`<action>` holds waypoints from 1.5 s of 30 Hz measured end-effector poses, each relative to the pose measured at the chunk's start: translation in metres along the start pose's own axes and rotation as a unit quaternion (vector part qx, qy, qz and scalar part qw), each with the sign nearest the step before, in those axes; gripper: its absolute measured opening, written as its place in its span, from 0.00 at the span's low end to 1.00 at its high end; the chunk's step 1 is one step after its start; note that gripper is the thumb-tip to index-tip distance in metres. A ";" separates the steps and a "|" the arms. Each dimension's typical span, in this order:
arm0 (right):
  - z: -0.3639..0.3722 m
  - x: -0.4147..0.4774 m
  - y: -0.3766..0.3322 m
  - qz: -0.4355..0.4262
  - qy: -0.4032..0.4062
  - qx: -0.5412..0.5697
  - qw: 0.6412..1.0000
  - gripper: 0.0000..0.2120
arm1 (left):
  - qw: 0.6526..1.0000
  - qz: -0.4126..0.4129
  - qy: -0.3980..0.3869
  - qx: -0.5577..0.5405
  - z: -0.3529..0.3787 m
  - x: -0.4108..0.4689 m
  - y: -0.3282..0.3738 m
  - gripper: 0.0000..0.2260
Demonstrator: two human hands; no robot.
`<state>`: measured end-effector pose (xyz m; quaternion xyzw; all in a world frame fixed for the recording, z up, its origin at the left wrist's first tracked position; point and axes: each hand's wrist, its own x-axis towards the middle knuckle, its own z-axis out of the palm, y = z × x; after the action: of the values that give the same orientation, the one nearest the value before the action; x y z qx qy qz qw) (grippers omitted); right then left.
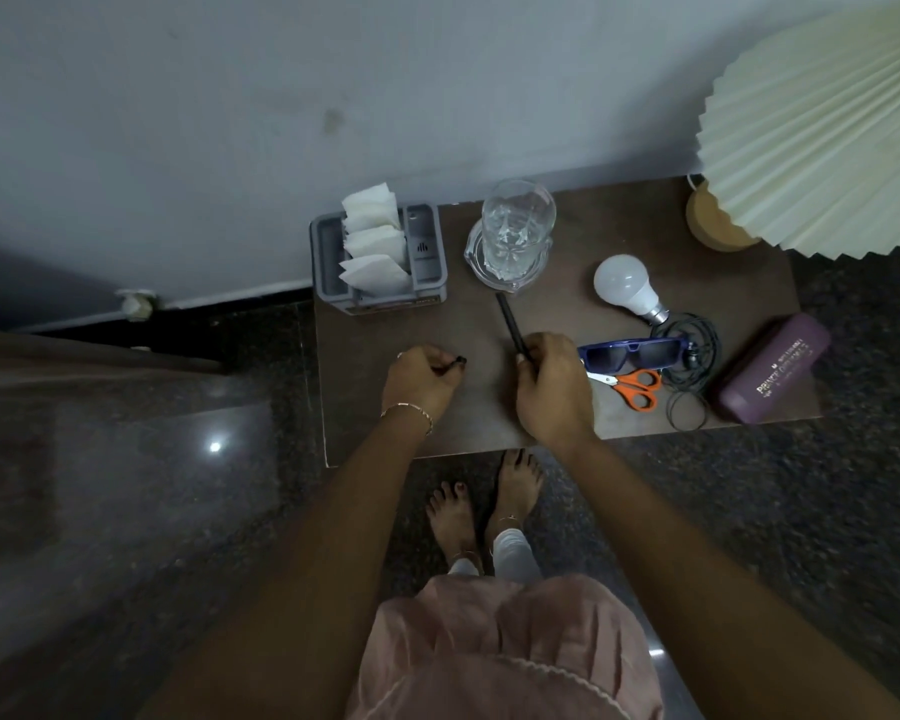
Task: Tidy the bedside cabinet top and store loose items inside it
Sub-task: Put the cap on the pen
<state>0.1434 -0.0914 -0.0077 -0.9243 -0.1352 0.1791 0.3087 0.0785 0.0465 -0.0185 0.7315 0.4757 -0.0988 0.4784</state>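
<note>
On the tabletop (365,345) near its front edge, both hands are busy with one thing: the right hand (552,387) is curled round the lower end of a black pen (510,324), tip pointing away toward the glass (518,226), and the left hand (422,379) pinches a tiny dark bit, I'd guess the cap (458,362). They're held apart, probably so the cap can go on before the pen gets stored. The rest sits loose to the right: bulb (627,285), sunglasses (632,353), scissors (637,387), a tangled cable (692,366), a purple case (772,368). Napkins stand in the grey tray (323,252) by the wall. So it's early days, I reckon.
</note>
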 end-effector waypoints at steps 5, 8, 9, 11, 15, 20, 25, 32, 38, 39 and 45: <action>-0.015 -0.009 -0.015 0.187 0.065 0.242 0.950 0.06 | 0.991 -0.004 -0.058 -0.122 -0.003 -0.027 0.004 0.09; -0.019 -0.008 -0.027 0.250 0.082 0.452 0.852 0.04 | 0.973 -0.012 -0.089 -0.214 -0.002 -0.045 0.009 0.09; -0.021 -0.008 -0.030 0.256 0.076 0.488 0.831 0.05 | 0.967 -0.014 -0.091 -0.236 -0.001 -0.051 0.011 0.09; -0.023 -0.009 -0.037 0.259 0.058 0.526 0.808 0.05 | 0.959 -0.019 -0.085 -0.271 0.001 -0.059 0.015 0.08; -0.021 -0.012 -0.039 0.257 0.036 0.532 0.806 0.05 | 0.934 -0.042 -0.067 -0.347 -0.003 -0.065 0.026 0.06; -0.023 -0.010 -0.043 0.244 0.031 0.533 0.809 0.05 | 0.922 -0.052 -0.073 -0.377 -0.012 -0.062 0.037 0.05; -0.027 -0.010 -0.048 0.219 0.022 0.527 0.821 0.05 | 0.924 -0.051 -0.070 -0.373 -0.018 -0.063 0.040 0.06; -0.026 -0.010 -0.050 0.205 0.015 0.508 0.836 0.05 | 0.930 -0.040 -0.086 -0.356 -0.020 -0.060 0.041 0.06; -0.024 -0.012 -0.048 0.230 0.010 0.519 0.823 0.04 | 0.925 -0.048 -0.088 -0.366 -0.017 -0.061 0.044 0.05; -0.024 -0.012 -0.047 0.236 0.013 0.518 0.822 0.04 | 0.925 -0.048 -0.090 -0.366 -0.016 -0.061 0.045 0.05; -0.018 -0.010 -0.044 0.250 -0.002 0.502 0.828 0.07 | 0.931 -0.049 -0.097 -0.348 -0.017 -0.058 0.050 0.04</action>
<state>0.1357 -0.0706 0.0352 -0.6440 0.2087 0.2951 0.6743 0.0817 0.0208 0.0555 0.4820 0.4667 -0.0209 0.7412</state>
